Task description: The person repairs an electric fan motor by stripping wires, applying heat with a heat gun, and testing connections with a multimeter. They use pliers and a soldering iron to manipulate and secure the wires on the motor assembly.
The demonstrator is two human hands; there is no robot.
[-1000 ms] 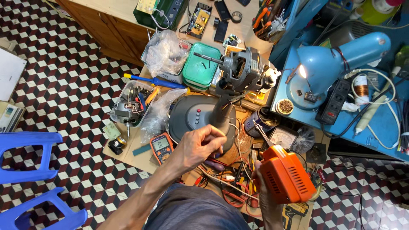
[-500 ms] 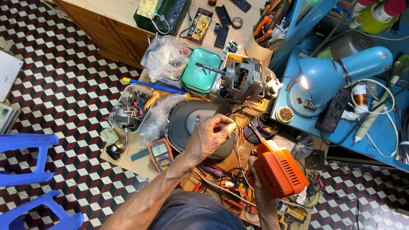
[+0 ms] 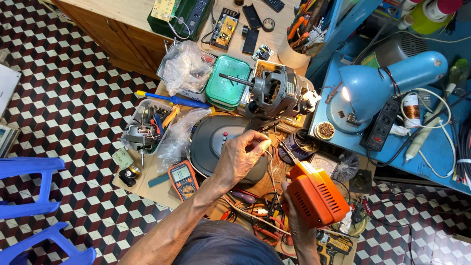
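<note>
The left hand (image 3: 240, 157) is pinching a thin pale wire (image 3: 271, 164) above the dark grey oval housing (image 3: 211, 145); the right hand (image 3: 297, 221) is gripping the orange boxy soldering gun (image 3: 316, 194), best kept steady.

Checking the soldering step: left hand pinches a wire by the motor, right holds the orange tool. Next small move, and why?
Probably bring the orange tool tip up to the wire. The left hand pinches it near the motor, while the right hand holds the tool just below, tip apparently short of it.
</note>
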